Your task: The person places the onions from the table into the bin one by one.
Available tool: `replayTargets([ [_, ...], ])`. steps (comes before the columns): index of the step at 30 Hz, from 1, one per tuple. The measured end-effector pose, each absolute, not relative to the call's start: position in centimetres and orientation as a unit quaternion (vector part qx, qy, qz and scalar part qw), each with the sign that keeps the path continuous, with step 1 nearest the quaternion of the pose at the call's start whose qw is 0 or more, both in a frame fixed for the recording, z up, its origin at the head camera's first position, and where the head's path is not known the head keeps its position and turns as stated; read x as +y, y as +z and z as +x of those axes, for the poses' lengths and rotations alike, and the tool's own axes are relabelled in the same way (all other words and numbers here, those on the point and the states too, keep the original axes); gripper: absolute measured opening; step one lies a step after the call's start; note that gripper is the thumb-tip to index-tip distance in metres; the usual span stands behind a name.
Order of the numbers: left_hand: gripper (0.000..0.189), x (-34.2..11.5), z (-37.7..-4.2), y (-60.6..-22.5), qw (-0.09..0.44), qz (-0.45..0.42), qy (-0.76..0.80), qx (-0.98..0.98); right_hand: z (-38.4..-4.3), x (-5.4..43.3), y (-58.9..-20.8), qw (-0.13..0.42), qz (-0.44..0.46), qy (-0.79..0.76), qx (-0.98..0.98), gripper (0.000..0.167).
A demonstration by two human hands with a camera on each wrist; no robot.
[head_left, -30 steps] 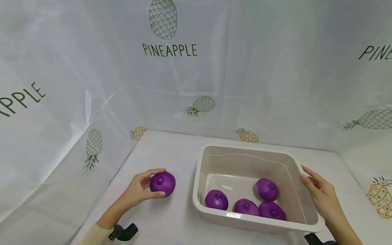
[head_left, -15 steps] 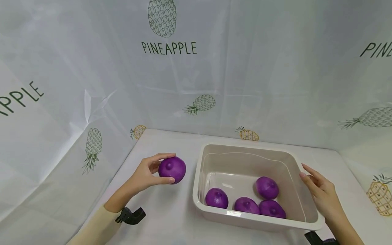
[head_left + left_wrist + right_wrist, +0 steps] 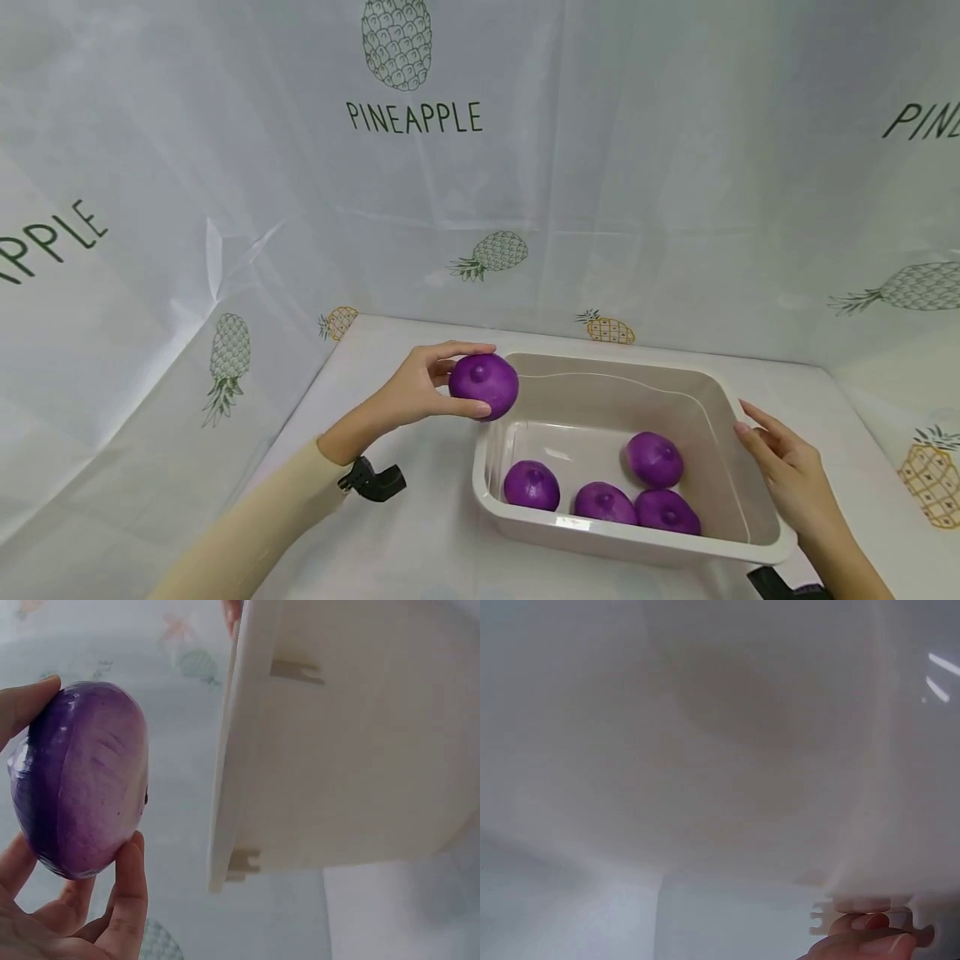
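Note:
In the head view my left hand (image 3: 423,387) holds a glossy purple onion (image 3: 483,385) between thumb and fingers. The onion is raised and overlaps the back left corner of a beige plastic bin (image 3: 637,546). From the left wrist, the onion's paler underside (image 3: 101,765) shows, apart from the bin's outer wall (image 3: 337,772). Inside the bin lie several more onions: one (image 3: 531,485) at the front left, others (image 3: 655,460) toward the right. My right hand (image 3: 783,467) grips the bin's right rim, thumb on top; its fingertips (image 3: 885,945) show low in the right wrist view.
The bin stands on a white-covered table (image 3: 397,517). A pale sheet (image 3: 645,167) printed with pineapples rises behind and at both sides. Black wrist mounts (image 3: 372,481) sit on the wrists.
My left hand has lifted the onion and carried it rightward and farther back, from over the table to the bin's left rim. The right hand and bin have stayed put.

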State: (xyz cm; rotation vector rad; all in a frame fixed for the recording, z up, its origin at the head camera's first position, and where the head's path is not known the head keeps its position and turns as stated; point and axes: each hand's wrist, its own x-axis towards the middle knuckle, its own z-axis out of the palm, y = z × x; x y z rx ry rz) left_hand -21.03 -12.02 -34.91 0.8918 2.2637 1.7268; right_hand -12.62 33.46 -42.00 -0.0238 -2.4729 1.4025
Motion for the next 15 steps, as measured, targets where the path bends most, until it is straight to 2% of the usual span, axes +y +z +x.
replayTargets([
  [15,0.065,-5.5,-23.5,-33.6,0.152,0.323,0.564,0.744,-12.6,33.6,-42.0,0.147,-0.014,0.493,-0.858,0.047],
])
